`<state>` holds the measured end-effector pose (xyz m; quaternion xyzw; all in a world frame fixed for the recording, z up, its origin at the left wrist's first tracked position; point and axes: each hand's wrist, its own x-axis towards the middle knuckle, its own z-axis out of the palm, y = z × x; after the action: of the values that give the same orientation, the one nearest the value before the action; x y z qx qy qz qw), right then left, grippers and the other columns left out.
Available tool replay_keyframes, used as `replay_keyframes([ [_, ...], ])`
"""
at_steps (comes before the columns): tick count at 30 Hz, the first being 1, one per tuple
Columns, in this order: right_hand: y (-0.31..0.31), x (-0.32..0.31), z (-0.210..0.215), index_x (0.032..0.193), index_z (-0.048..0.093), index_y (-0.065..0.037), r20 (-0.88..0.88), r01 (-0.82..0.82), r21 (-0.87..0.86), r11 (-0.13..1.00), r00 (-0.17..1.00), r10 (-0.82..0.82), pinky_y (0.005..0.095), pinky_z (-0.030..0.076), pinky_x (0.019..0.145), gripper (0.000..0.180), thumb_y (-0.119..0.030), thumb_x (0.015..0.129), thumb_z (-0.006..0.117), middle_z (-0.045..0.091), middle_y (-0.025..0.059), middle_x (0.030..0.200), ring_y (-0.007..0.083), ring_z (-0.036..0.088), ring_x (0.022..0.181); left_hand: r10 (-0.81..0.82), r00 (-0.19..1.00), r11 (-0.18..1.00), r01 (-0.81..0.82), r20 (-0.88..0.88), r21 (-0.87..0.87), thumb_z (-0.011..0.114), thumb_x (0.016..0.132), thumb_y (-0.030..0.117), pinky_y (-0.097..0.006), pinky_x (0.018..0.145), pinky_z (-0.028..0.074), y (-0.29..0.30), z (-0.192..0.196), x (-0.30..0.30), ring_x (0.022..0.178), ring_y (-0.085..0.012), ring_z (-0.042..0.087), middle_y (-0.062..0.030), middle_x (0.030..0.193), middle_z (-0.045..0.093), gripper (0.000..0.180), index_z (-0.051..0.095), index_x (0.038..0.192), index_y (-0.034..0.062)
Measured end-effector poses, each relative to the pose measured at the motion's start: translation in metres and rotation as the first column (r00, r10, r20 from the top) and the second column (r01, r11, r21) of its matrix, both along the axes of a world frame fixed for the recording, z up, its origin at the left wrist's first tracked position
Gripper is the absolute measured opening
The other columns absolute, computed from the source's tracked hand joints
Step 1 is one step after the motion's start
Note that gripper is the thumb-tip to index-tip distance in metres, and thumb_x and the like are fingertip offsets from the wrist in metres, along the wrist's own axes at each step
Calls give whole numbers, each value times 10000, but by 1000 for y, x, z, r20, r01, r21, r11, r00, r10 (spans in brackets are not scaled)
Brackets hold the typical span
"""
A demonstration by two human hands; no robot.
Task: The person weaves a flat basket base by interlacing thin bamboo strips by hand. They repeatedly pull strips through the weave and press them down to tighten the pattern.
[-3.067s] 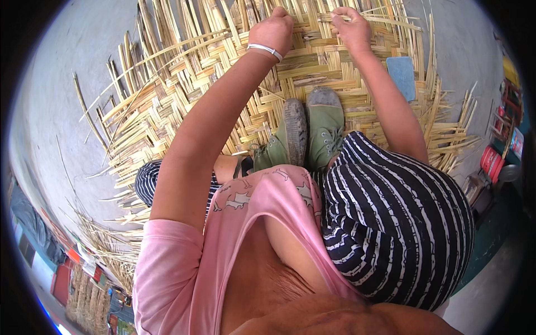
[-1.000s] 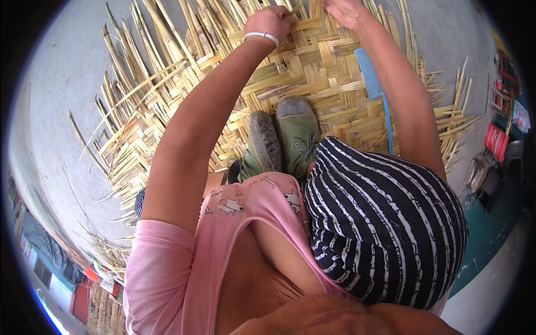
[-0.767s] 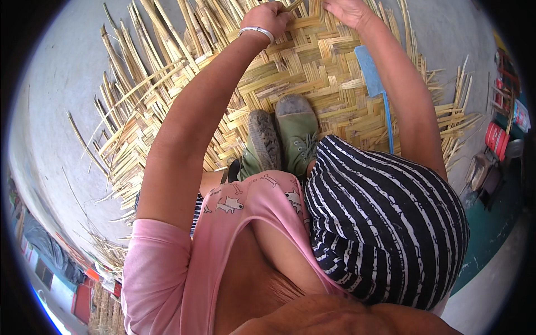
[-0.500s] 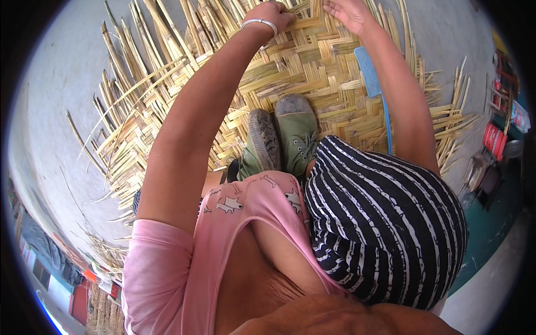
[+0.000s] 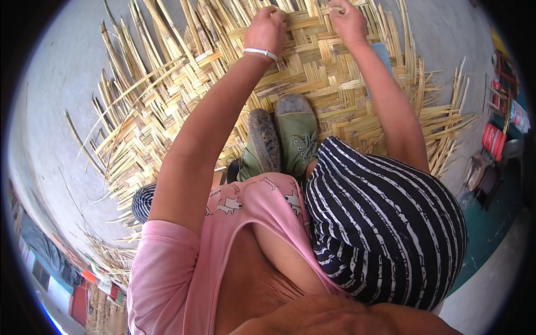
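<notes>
A half-woven mat (image 5: 335, 84) of flat, straw-coloured split-reed strips spreads over the floor, with loose ends fanning out at its far and side edges. At its far part my left hand (image 5: 266, 31), with a white bracelet at the wrist, has its fingers curled down on a strip. Opposite it, my right hand (image 5: 350, 23) pinches a strip between thumb and fingers; the exact grip is small in view. Between the hands lies a crosswise strip (image 5: 304, 23) in the weave. A flat blue piece (image 5: 383, 58) rests on the mat, partly behind my right forearm.
My green shoes (image 5: 297, 125) stand on the near part of the mat. Long reed ends (image 5: 114, 47) stick out at the far left over the grey floor (image 5: 61, 100). Several items, including a red packet (image 5: 493, 140), lie at the right edge. More reeds (image 5: 106, 254) lie at lower left.
Both hands have come nearer to me. The right hand has gone from loosely spread fingers to a pinch, and its forearm now covers more of the blue piece.
</notes>
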<state>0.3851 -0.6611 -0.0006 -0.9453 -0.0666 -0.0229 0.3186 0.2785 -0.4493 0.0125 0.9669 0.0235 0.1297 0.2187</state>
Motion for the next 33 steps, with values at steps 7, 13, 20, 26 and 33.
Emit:
replay_keyframes([
  [7,-7,2,-4,1119,734,-133,37,-80,-57,995,996,82,427,539,663,250,-120,878,669,719,147,804,333,703,773,-288,923,806,378,-255,456,592,918,218,-390,875,521,10,24,-7,1138,-234,602,-52,1203,635,352,662,1244,108],
  [13,-55,38,-21,1246,635,-28,-571,463,722,513,819,65,366,586,779,291,-54,957,648,670,115,1050,222,671,903,-415,834,777,532,-363,336,584,936,172,-432,845,540,3,44,34,1075,-294,641,-97,1148,658,204,727,1063,99],
  [20,-60,29,25,1334,589,-72,-570,478,800,361,793,214,381,550,884,363,-95,979,660,672,92,1077,210,650,991,-378,907,925,359,-185,-129,597,922,176,-470,858,582,-67,13,80,958,-406,707,-246,1153,639,265,644,1124,11],
  [26,-76,57,32,1331,599,-70,-608,425,712,559,772,188,357,544,888,370,-295,1037,593,699,108,1127,196,663,980,-233,885,960,145,-402,-238,683,849,277,-489,894,560,-83,17,112,992,-408,703,-251,1082,693,298,741,1006,29],
  [33,-82,147,-18,1251,675,-42,-324,52,41,998,945,-36,397,569,827,477,-451,1042,549,732,126,1120,211,702,948,-332,891,917,228,-310,-328,685,842,261,-495,849,558,-85,23,112,939,-403,701,-219,995,721,216,768,929,81],
])
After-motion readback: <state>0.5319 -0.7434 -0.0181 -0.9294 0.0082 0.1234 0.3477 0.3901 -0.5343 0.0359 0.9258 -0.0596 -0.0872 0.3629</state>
